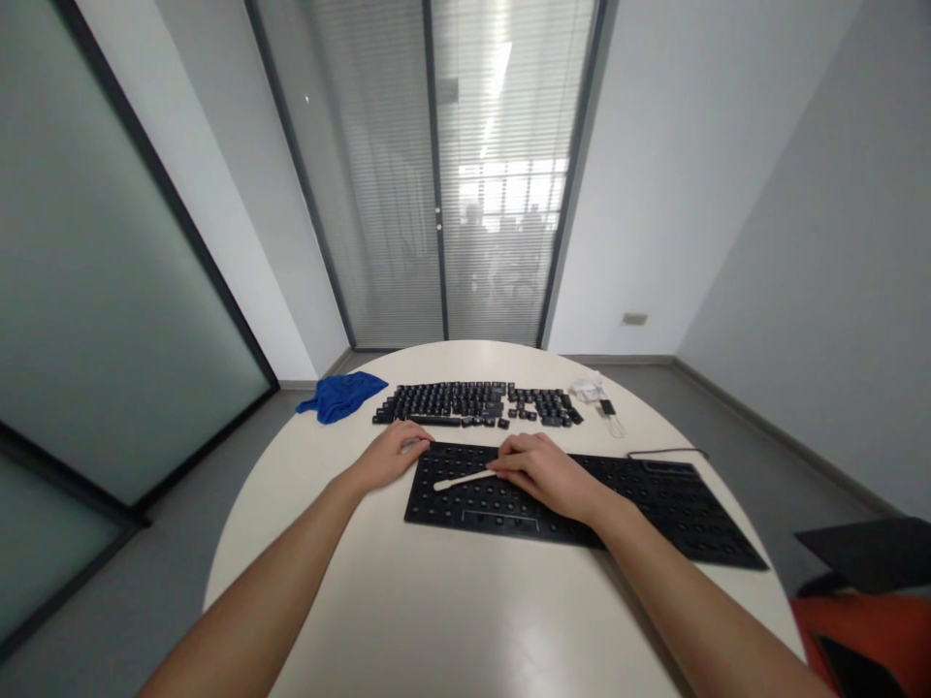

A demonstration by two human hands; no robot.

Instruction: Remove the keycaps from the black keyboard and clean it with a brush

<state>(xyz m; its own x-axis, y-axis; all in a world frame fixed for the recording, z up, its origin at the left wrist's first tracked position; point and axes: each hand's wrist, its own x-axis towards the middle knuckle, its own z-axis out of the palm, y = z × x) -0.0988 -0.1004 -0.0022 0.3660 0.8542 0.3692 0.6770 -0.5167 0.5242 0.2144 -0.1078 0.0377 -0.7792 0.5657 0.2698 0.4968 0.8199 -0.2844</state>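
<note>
A black keyboard base (465,504), its keycaps off and rows of switch posts bare, lies slightly askew on the table. At its upper left corner, my left hand (393,454) has thumb and fingers closed on the edge. My right hand (542,470) rests over the middle of the base and pinches a slim white swab (465,479). The swab points left, with its wider head low over the posts; whether it touches them I cannot tell. Behind the base, the removed black keycaps (451,398) lie in keyboard-like rows, a few of them loose at the front.
A crumpled blue cloth (340,396) lies at the table's left edge. Toward the back right are a crumpled white wad (588,387) and a black keycap puller with wire loops (608,408). A cable (669,451) runs behind the base. An orange chair (865,630) stands right of the round table (407,601).
</note>
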